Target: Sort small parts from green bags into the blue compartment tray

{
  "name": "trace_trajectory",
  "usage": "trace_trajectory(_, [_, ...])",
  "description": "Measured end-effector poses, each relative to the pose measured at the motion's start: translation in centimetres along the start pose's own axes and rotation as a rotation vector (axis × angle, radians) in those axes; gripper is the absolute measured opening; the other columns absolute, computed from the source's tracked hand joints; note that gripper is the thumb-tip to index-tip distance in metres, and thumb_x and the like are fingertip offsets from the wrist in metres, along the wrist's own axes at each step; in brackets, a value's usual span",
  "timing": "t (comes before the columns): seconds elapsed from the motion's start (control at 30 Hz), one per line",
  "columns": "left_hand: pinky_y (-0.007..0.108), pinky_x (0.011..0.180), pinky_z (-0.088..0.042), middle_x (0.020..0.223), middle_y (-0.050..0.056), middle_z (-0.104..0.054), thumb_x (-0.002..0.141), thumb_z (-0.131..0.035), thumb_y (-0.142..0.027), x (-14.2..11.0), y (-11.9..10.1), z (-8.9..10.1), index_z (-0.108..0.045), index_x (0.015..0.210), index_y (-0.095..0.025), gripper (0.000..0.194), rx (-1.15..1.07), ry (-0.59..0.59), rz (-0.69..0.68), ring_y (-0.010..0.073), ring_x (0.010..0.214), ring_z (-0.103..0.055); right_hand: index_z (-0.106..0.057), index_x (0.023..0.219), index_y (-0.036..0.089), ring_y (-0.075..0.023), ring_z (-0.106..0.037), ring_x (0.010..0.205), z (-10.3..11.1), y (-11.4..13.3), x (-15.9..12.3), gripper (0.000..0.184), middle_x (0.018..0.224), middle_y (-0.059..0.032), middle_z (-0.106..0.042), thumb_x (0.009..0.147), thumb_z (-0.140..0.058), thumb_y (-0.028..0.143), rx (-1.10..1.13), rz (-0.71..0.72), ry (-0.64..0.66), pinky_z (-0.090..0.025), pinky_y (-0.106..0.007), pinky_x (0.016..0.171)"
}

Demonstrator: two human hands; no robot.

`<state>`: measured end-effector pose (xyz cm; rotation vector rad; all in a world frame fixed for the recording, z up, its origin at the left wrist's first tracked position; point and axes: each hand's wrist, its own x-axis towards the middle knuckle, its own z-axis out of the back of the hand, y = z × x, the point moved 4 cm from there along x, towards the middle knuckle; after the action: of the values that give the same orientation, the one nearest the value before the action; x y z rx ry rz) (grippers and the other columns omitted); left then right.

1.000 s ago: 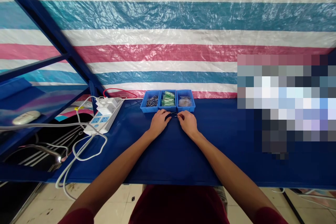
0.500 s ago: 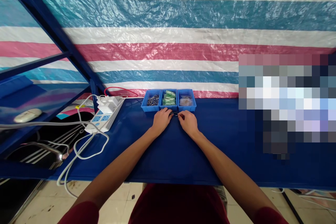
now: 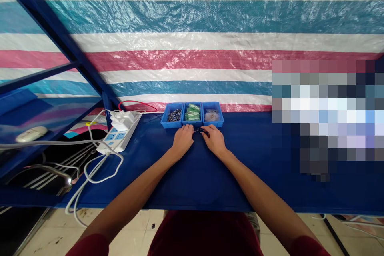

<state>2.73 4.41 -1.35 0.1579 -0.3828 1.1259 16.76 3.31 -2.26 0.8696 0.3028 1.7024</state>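
Observation:
Just in front of three small blue bins, my left hand and my right hand rest low over the blue table. A thin, pale wire-like piece spans the gap between my fingertips, and both hands pinch at its ends. Its exact kind is too small to make out. Small dark and silver cylindrical parts fill the left bin. Green-and-white packets or strips lie in the middle bin. In the right bin is a heap of clear, pale pieces.
A white power strip with plugged-in adapters stands on the left of the blue table, its white cables looping over the front edge. A mouse lies on a shelf further left. Striped sheeting hangs behind. The right side is pixelated.
My hands have drawn slightly apart, the left one shifting a little leftward, so more of the thin piece shows between them. The bins have stayed put.

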Motion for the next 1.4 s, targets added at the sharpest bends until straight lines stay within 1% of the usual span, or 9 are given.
trace_trajectory(0.1, [0.031, 0.068, -0.044, 0.079, 0.008, -0.063, 0.087, -0.041, -0.006, -0.3, -0.1, 0.4, -0.056, 0.084, -0.018, 0.019, -0.116, -0.057, -0.015, 0.0213, 0.078, -0.06, -0.069, 0.106, 0.023, -0.0168, -0.062, 0.084, 0.1, 0.2, -0.1, 0.023, 0.098, -0.0046, -0.066, 0.089, -0.053, 0.023, 0.004, 0.056, 0.016, -0.047, -0.027, 0.074])
trace_trajectory(0.2, [0.029, 0.066, -0.046, 0.078, 0.005, -0.064, 0.087, -0.04, -0.006, -0.5, -0.1, 0.9, -0.057, 0.082, -0.018, 0.021, -0.286, -0.117, -0.033, 0.0188, 0.073, -0.06, -0.072, 0.097, 0.024, -0.0162, -0.063, 0.081, 0.4, 0.3, -0.1, 0.022, 0.093, -0.0039, -0.067, 0.092, -0.051, 0.027, -0.002, 0.113, -0.002, -0.047, -0.026, 0.072])
trace_trajectory(0.37, [0.025, 0.064, -0.052, 0.078, 0.002, -0.068, 0.088, -0.056, -0.024, -0.7, 0.2, 2.2, -0.066, 0.084, -0.017, 0.013, -0.766, -0.307, -0.013, 0.0126, 0.063, -0.062, -0.073, 0.095, 0.024, -0.0155, -0.063, 0.08, 0.8, 0.5, -0.1, 0.024, 0.091, -0.0043, -0.067, 0.094, -0.049, 0.027, 0.003, 0.169, -0.045, -0.046, -0.024, 0.071])
trace_trajectory(0.47, [0.024, 0.059, -0.055, 0.079, 0.003, -0.069, 0.081, -0.066, -0.031, -0.7, 0.1, 2.3, -0.07, 0.086, -0.016, 0.016, -1.045, -0.3, 0.028, 0.0124, 0.059, -0.063, -0.073, 0.097, 0.024, -0.0148, -0.064, 0.08, 0.8, 0.7, -0.2, 0.026, 0.092, -0.0043, -0.068, 0.095, -0.047, 0.027, 0.039, 0.209, -0.056, -0.047, -0.023, 0.072])
trace_trajectory(0.57, [0.025, 0.057, -0.056, 0.08, 0.005, -0.07, 0.077, -0.071, -0.031, -0.8, -0.4, 2.2, -0.072, 0.086, -0.014, 0.019, -1.163, -0.233, -0.004, 0.0135, 0.06, -0.065, -0.072, 0.099, 0.022, -0.0149, -0.065, 0.08, 1.0, 0.7, -0.3, 0.028, 0.092, -0.0052, -0.069, 0.095, -0.045, 0.025, 0.108, 0.253, -0.106, -0.049, -0.023, 0.072])
trace_trajectory(0.67, [0.025, 0.057, -0.055, 0.079, 0.006, -0.071, 0.077, -0.072, -0.031, -0.8, -1.0, 2.3, -0.073, 0.085, -0.015, 0.018, -1.127, -0.197, -0.113, 0.0136, 0.06, -0.065, -0.072, 0.103, 0.02, -0.0153, -0.066, 0.08, 1.1, 0.5, -0.4, 0.03, 0.091, -0.0058, -0.07, 0.094, -0.043, 0.022, 0.185, 0.302, -0.133, -0.05, -0.023, 0.071])
trace_trajectory(0.83, [0.028, 0.073, -0.056, 0.082, 0.006, -0.072, 0.079, -0.071, -0.025, -1.1, -1.5, 3.2, -0.074, 0.084, -0.017, 0.01, -0.936, -0.317, -0.261, 0.0163, 0.076, -0.068, -0.073, 0.102, 0.02, -0.0158, -0.067, 0.078, 0.9, 0.4, -0.3, 0.029, 0.087, -0.0057, -0.071, 0.093, -0.045, 0.021, 0.231, 0.32, -0.121, -0.051, -0.024, 0.071])
trace_trajectory(1.17, [0.025, 0.071, -0.054, 0.086, 0.003, -0.068, 0.085, -0.063, -0.02, -1.7, -1.4, 3.5, -0.072, 0.094, -0.02, 0.012, -0.69, -0.521, -0.325, 0.0121, 0.077, -0.063, -0.072, 0.095, 0.02, -0.0162, -0.065, 0.076, 0.7, 0.3, -0.2, 0.024, 0.083, -0.0048, -0.07, 0.092, -0.049, 0.02, 0.235, 0.267, -0.119, -0.05, -0.025, 0.072])
trace_trajectory(1.4, [0.027, 0.073, -0.055, 0.09, 0.004, -0.069, 0.085, -0.063, -0.014, -1.6, -1.2, 3.8, -0.071, 0.097, -0.02, 0.016, -0.63, -0.579, -0.379, 0.0131, 0.081, -0.064, -0.071, 0.086, 0.02, -0.0162, -0.064, 0.073, 0.7, 0.5, -0.2, 0.022, 0.08, -0.0045, -0.069, 0.092, -0.051, 0.024, 0.241, 0.265, -0.118, -0.048, -0.025, 0.07])
